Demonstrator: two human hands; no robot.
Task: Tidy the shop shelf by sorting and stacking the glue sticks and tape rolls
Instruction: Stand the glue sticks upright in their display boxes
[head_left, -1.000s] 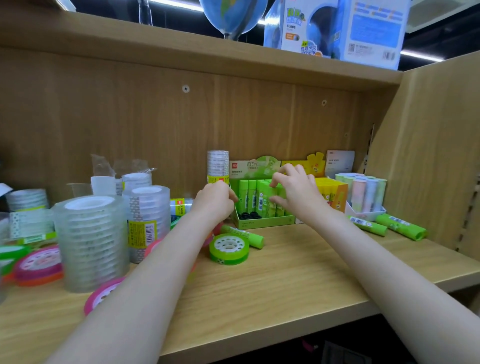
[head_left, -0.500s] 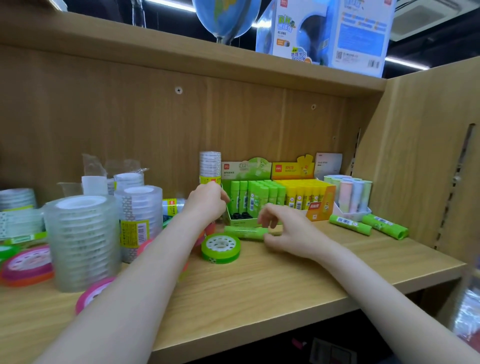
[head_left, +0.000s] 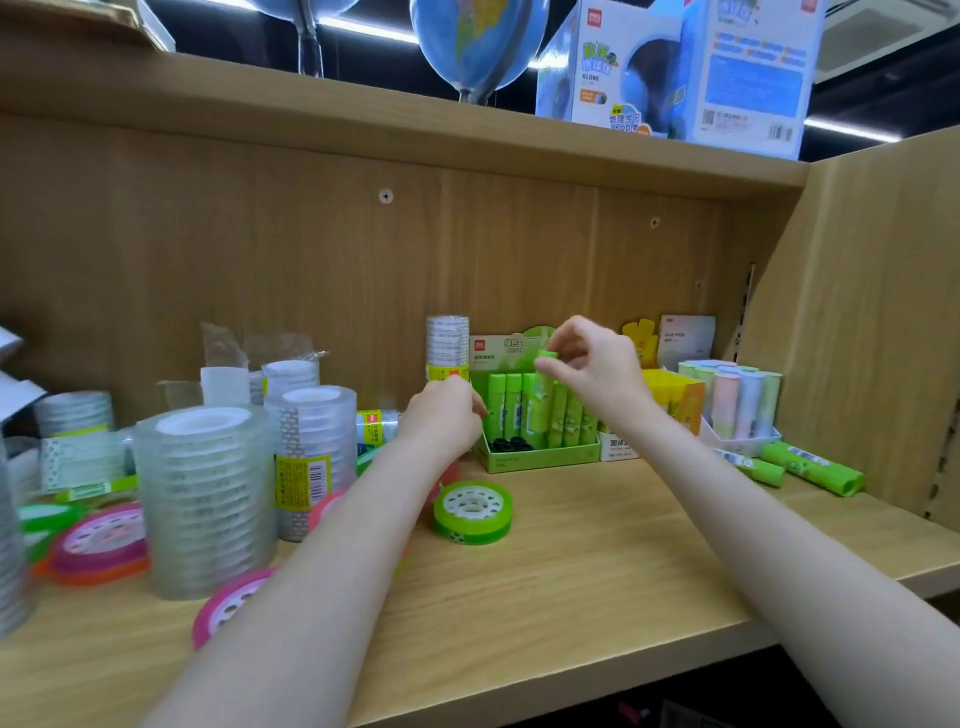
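Your right hand (head_left: 597, 371) has lifted the green glue stick (head_left: 543, 400) off the shelf and pinches it above the green box (head_left: 540, 457); left hand (head_left: 447, 413) curled, grip unclear

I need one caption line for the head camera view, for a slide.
Right hand lowers a green glue stick into its display box; left hand steadies it.

Matt, pale wood-grain laminate covers the shelf (head_left: 597, 561) and its back panel (head_left: 311, 249). Stacked tape rolls (head_left: 205, 499) are clear, glossy plastic. The green display box (head_left: 540, 457) looks like printed card, the glue sticks (head_left: 550, 410) smooth plastic, and the globe box (head_left: 696, 67) glossy cardboard.
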